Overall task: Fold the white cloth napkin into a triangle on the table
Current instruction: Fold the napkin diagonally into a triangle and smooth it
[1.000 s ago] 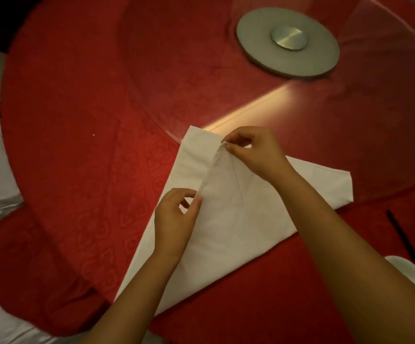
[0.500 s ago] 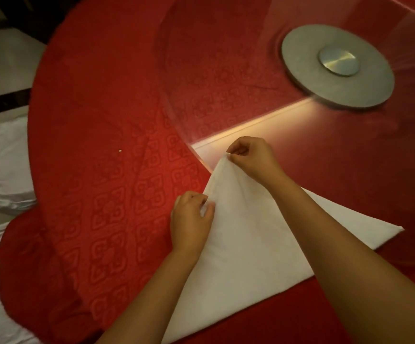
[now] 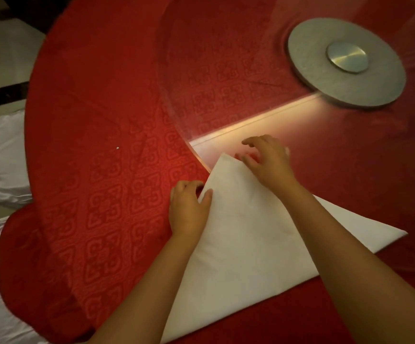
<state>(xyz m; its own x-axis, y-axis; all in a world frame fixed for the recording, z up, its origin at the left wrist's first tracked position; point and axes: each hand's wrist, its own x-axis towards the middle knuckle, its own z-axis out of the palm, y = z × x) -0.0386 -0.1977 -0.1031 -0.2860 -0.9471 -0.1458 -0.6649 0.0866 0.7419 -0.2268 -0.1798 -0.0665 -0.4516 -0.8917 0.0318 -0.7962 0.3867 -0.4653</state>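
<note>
Left hand [image 3: 189, 209] pinches napkin [image 3: 246, 239] left edge, fingers curled; right hand [image 3: 267, 160] fingers loosely spread, resting by apex — triangle points away, lying flat on worktop [image 3: 97, 170].

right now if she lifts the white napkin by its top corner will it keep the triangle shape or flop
Probably flop: the white napkin is thin cloth lying flat in loose layers. It looks light, so pushing may bunch it on the red tablecloth rather than slide it whole. The left hand gripping its edge suggests it shifts easily.
</note>
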